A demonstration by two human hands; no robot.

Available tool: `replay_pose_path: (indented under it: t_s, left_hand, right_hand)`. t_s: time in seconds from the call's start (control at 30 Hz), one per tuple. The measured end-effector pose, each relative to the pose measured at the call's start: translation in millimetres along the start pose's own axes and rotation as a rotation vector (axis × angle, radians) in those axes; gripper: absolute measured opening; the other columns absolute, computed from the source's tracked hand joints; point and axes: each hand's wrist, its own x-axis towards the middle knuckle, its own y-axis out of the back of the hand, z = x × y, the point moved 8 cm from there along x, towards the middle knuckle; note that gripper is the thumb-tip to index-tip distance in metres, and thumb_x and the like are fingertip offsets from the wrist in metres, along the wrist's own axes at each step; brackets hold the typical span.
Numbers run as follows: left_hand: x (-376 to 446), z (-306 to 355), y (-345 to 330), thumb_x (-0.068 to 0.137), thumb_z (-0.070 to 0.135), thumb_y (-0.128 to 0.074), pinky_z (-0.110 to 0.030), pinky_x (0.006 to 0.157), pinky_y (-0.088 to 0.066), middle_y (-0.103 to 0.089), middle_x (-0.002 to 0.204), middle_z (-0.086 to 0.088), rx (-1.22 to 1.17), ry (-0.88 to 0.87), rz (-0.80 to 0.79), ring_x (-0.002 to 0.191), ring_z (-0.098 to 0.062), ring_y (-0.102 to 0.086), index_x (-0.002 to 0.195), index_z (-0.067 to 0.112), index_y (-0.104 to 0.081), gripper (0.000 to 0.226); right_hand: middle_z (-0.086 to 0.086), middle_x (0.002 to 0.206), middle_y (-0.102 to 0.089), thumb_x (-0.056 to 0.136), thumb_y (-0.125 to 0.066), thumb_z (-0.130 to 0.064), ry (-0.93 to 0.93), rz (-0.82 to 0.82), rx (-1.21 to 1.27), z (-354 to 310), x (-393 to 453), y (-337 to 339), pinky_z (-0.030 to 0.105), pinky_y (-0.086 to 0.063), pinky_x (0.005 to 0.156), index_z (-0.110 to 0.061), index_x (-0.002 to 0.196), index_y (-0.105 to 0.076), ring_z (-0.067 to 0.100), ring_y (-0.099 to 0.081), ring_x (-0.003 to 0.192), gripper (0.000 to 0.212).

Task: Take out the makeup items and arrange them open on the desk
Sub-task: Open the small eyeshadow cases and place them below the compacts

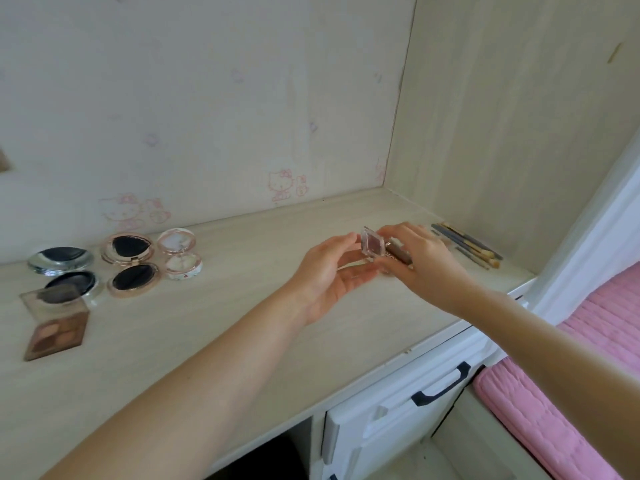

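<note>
Clear square compact (373, 246) upright between 2 hands, lid toward wall.

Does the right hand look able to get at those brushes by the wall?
Probably yes. The brushes lie loose on the desk just beyond the right hand, nothing between. But that hand already holds a small clear case with the left hand, so its grip is busy.

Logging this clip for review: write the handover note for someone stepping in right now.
Left hand and right hand together hold a small clear compact; the right also holds a brown tube.
Done: three round compacts and a palette lie open at the desk's left; brushes lie at the right.
Left: open the small compact and tube and set them down.
</note>
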Motion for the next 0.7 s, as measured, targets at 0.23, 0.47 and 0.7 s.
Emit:
replay_pose_path:
  t_s: [0.23, 0.47, 0.7]
  left_hand:
    - [-44.9, 20.0, 48.1, 0.093, 0.029, -0.059, -0.038, 0.083, -0.057, -0.067, 0.104, -0.016, -0.007, -0.007, 0.024, 0.089, -0.028, -0.068, 0.116, -0.003, -0.062, 0.040]
    - [-87.1, 31.5, 98.3, 0.089, 0.031, -0.063, -0.035, 0.079, -0.056, -0.066, 0.102, -0.010, 0.013, -0.036, 0.075, 0.085, -0.023, -0.068, 0.114, 0.003, -0.065, 0.037]
    - [-127.5, 36.7, 146.6, 0.075, 0.035, -0.072, -0.030, 0.076, -0.056, -0.068, 0.097, -0.007, 0.055, -0.073, 0.194, 0.084, -0.020, -0.067, 0.095, 0.015, -0.075, 0.029]
  right_hand:
    - [-0.011, 0.117, -0.055, 0.088, -0.047, -0.053, 0.074, -0.027, 0.094, -66.5, 5.1, -32.1, 0.022, -0.036, 0.090, -0.022, 0.126, -0.052, 0.006, -0.043, 0.108, 0.049]
    - [-0.013, 0.125, -0.051, 0.091, -0.056, -0.046, 0.137, -0.063, 0.166, -124.1, 8.6, -64.7, 0.014, -0.030, 0.094, -0.023, 0.134, -0.044, 0.004, -0.041, 0.116, 0.051]
    - [-0.011, 0.127, -0.049, 0.089, -0.062, -0.039, 0.227, -0.131, 0.249, -178.1, 9.3, -99.3, 0.021, -0.036, 0.099, -0.023, 0.137, -0.044, 0.010, -0.042, 0.119, 0.053]
